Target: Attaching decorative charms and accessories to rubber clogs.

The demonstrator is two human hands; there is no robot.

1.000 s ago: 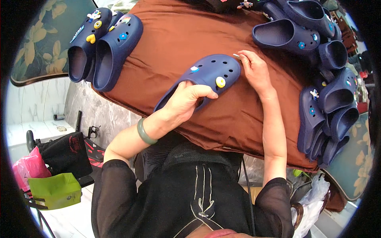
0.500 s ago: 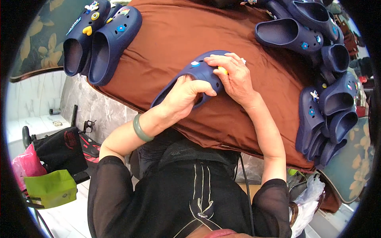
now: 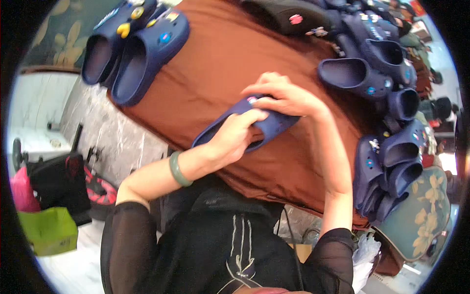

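A navy blue clog (image 3: pixel 279 123) lies between my hands, above the brown cloth near the table's front edge. My left hand (image 3: pixel 236 131) grips its open side, the fingers inside the foot opening and the thumb on the upper. Over the toe part my right hand (image 3: pixel 286 98) is bent, its fingers lying across the clog's top beside a small pinkish charm (image 3: pixel 251 99). The far fingers look stretched, and motion blurs them a little. Whether a charm is pinched under them is hidden. A green bangle (image 3: pixel 179 169) circles my left wrist.
The brown cloth (image 3: pixel 220 54) covers the table. A pair of navy clogs (image 3: pixel 152 56) with charms stands at the far left. More clogs (image 3: pixel 345 73) are piled along the right side, with a black one (image 3: pixel 289 17) at the back. Chairs (image 3: pixel 416 215) flank the table.
My right hand has turned and flattened over the clog's toe, where it was pinching by a yellow charm. The clog appears tilted differently. The whole view has shifted, showing more of the far right.
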